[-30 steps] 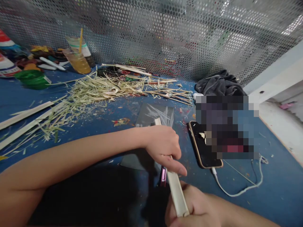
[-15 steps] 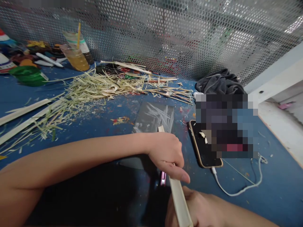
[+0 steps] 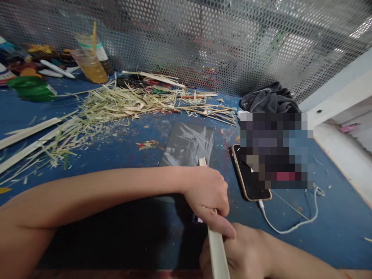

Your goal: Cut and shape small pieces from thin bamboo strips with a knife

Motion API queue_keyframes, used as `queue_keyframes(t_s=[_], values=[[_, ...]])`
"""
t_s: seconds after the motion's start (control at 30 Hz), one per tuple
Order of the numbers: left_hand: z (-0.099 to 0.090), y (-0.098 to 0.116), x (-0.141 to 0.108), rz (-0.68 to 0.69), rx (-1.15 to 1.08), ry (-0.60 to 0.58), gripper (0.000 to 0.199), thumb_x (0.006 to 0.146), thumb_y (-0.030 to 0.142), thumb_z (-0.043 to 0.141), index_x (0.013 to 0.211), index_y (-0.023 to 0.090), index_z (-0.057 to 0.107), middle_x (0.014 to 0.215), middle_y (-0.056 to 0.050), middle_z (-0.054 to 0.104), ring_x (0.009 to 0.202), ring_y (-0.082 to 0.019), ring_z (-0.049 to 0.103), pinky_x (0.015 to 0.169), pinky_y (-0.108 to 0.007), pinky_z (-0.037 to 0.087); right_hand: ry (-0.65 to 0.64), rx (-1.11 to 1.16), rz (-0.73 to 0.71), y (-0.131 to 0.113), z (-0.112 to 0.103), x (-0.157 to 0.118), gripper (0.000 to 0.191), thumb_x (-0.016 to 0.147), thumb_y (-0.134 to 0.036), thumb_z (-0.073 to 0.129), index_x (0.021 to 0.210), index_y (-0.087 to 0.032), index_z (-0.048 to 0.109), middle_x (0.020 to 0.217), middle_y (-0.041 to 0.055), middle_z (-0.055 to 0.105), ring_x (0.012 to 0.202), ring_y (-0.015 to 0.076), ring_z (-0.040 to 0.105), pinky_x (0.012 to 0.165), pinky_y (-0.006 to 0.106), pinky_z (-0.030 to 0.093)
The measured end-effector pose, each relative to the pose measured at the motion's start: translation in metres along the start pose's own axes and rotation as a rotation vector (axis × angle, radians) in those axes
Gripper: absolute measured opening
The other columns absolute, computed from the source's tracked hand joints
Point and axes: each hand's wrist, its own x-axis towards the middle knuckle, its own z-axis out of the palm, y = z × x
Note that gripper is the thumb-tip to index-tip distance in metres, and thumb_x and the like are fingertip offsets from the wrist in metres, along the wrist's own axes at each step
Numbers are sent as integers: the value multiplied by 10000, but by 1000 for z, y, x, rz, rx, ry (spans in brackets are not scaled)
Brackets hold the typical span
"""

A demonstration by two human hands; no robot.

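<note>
My left hand (image 3: 207, 193) comes in from the left, its fingers closed around a pale bamboo strip (image 3: 216, 248). The strip's far end pokes out past the knuckles, and its near part runs down to the bottom edge. At the lower right, my right hand (image 3: 247, 250) is curled beside and under the strip. What its fingers hold is hidden. The left thumb rests at the back of the right hand. A small pink and dark object (image 3: 199, 219) shows partly beneath my left hand; its kind is unclear. Beyond, a dark grey scratched sheet (image 3: 188, 141) lies on the blue table.
A heap of bamboo shavings (image 3: 122, 100) spreads across the back, with longer strips (image 3: 35, 131) at left. A phone (image 3: 251, 178) with a white cable (image 3: 279, 231) lies right, near a dark cloth (image 3: 270, 99). Cups (image 3: 91, 68) and a green container (image 3: 30, 88) stand back left. Perforated metal (image 3: 174, 38) rises behind.
My left hand has shifted slightly down and right, and its thumb now meets my right hand. The strip has turned more upright in view, its far end further right. The view has shifted slightly.
</note>
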Motion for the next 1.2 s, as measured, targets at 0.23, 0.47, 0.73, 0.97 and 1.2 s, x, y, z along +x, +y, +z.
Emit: queue_keyframes(t_s=[0.23, 0.47, 0.73, 0.97, 1.2], values=[[-25, -4, -14, -2, 101, 109, 495, 920, 387, 443, 471, 203, 544, 452, -21, 601, 417, -140, 512, 432, -298, 249, 204, 603, -187, -13, -33, 10, 415, 933, -418, 405, 609, -173, 488, 561, -23, 493, 527, 64, 480, 533, 154, 407], [-42, 11, -17, -75, 334, 113, 533, 793, 564, 600, 414, 194, 540, 390, -31, 550, 364, -140, 466, 408, -309, 149, 88, 625, -37, -26, -43, 14, 490, 971, -484, 324, 609, -173, 432, 602, -26, 449, 557, 56, 440, 493, 133, 349], [-32, 9, -12, -73, 87, 76, 536, 839, 518, 534, 416, 201, 442, 427, -23, 562, 385, -134, 455, 411, -311, 173, -195, 282, 209, -19, -28, 2, 414, 910, -446, 409, 641, -165, 551, 803, 86, 684, 787, 177, 611, 683, 258, 497], [-30, 14, -1, -6, -227, 91, 483, 840, 438, 515, 444, 211, 356, 431, -4, 534, 402, -134, 422, 426, -305, 246, -93, 275, 347, -17, -16, -14, 228, 807, -405, 586, 820, -179, 616, 818, 35, 681, 682, 135, 620, 504, 174, 434], [-50, 14, -11, 29, -384, 136, 584, 917, 624, 65, 527, 224, 234, 428, -14, 401, 429, -144, 353, 478, -292, 320, 103, 458, -1, -49, -78, 19, 671, 864, -744, 235, 621, -188, 522, 630, 37, 574, 605, 109, 549, 634, 198, 474]])
